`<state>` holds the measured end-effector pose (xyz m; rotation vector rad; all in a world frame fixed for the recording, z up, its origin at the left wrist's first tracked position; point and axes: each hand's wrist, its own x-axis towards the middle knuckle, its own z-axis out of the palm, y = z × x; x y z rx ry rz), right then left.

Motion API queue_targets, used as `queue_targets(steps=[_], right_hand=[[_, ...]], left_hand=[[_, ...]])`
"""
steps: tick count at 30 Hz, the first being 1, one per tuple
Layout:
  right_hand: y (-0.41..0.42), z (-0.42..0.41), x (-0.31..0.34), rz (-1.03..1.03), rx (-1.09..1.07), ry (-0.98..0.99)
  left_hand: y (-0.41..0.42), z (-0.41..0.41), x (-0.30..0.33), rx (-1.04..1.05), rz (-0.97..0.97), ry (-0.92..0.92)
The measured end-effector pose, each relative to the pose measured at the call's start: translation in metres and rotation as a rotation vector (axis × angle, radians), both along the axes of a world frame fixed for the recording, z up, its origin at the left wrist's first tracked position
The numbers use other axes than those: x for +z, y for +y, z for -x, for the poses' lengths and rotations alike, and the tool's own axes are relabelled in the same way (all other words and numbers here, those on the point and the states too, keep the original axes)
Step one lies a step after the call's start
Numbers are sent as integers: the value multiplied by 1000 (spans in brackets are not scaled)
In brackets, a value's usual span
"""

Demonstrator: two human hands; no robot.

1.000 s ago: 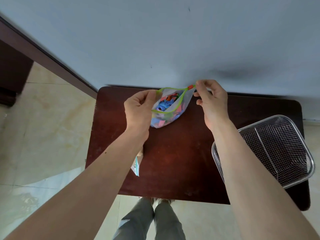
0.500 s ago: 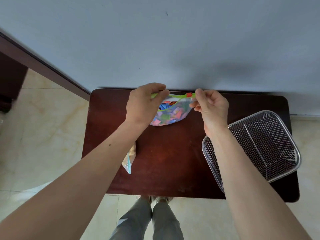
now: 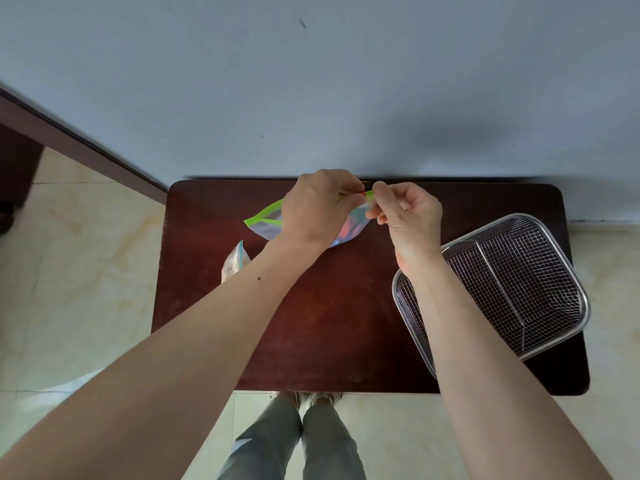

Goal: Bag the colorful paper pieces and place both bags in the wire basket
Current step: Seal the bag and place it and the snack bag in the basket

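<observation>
Both bare forearms reach forward and converge, the left hand (image 3: pixel 317 206) knuckles-up with fingers curled and thumb and fingertips pinched together at its right edge, the right hand (image 3: pixel 407 216) just beside it, its thumb and forefinger closed in a tight pinching grip and other fingers folded.

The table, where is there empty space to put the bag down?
The biggest bare patch of the table is the middle and near edge, between the second bag on the left and the wire basket on the right. The far right corner behind the basket is bare too. It is crowded at the far middle, where both hands hold the green-topped bag.
</observation>
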<state>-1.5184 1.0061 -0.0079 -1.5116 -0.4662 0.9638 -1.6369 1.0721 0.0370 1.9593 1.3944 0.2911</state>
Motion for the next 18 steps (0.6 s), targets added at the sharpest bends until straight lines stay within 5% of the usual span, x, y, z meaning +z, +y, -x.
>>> queue_targets(steps=[18], right_hand=[[0, -14, 1, 60, -61, -48]], left_hand=[[7, 56, -6, 141, 146, -71]])
